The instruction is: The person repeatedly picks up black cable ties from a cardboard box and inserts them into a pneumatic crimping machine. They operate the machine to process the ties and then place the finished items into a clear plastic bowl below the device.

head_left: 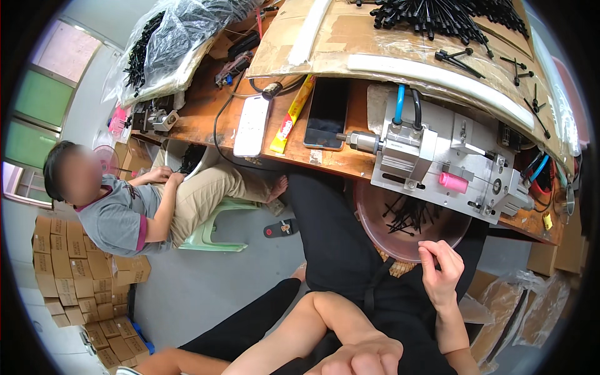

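My right hand [441, 270] is raised at the near rim of a pinkish basin [375, 231]. Its fingers curl in toward the thumb, and no held thing shows among them. Thin black rods with thicker ends [409, 215] lie in the basin. At the lower edge is my left hand [365, 359], knuckles up and fingers bent under; the frame cuts it off, so anything inside is hidden. Beyond the basin, a metal bench machine [409, 153] sits at the table edge, with a pink cylindrical part [453, 182] on its plate.
A phone [326, 112], a white phone-like slab [252, 125] and a yellow packet [292, 114] lie on the wooden table [350, 159]. Cardboard [350, 44] above holds more black rods [431, 15]. A co-worker [134, 212] sits left on a green stool [215, 228]. Cartons [75, 269] are stacked behind.
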The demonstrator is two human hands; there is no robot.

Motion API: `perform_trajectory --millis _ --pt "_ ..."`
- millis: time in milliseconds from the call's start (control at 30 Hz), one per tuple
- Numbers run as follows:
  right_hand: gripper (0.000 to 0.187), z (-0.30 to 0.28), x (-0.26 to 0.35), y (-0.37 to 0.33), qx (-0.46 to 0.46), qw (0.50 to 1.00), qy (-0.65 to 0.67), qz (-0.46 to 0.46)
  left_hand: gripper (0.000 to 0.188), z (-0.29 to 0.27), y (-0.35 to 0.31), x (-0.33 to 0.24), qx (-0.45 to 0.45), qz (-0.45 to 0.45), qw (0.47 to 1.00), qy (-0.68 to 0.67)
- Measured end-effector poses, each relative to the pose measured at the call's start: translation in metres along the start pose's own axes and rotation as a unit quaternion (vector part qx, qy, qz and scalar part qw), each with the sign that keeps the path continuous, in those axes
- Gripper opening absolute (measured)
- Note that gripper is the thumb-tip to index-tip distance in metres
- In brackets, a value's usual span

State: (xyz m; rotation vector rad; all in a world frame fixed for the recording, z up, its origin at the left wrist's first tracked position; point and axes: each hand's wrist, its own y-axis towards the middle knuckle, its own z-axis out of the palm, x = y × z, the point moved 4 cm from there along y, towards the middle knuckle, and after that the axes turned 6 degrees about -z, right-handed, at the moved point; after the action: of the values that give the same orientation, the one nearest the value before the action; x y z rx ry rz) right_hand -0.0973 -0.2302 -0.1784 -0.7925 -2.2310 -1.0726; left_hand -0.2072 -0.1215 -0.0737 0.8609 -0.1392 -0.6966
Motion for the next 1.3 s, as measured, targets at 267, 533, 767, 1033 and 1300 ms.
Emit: perform_trajectory --millis 267,533,767,1033,1300 --pt "0.014 0.001 0.001 0.001 0.006 1.0 0.007 0.004 0.027 -0.002 0.004 0.003 0.001 -0.037 0.999 -0.011" --pt "0.014 0.002 -0.004 0.002 0.008 1.0 0.001 0.003 0.03 -0.02 0.019 0.041 0.076 -0.197 0.976 0.047" --pt "0.013 0.003 -0.005 0.004 0.014 1.0 0.003 0.016 0.03 -0.01 0.001 0.059 0.156 -0.247 0.953 0.076" --pt "0.013 0.001 -0.015 0.003 0.009 0.999 -0.019 0.031 0.03 -0.008 -0.006 0.062 0.17 -0.245 0.953 0.058" --pt "0.013 0.007 -0.013 0.01 0.025 0.999 -0.01 0.032 0.03 -0.001 -0.006 0.062 0.166 -0.23 0.957 0.067"
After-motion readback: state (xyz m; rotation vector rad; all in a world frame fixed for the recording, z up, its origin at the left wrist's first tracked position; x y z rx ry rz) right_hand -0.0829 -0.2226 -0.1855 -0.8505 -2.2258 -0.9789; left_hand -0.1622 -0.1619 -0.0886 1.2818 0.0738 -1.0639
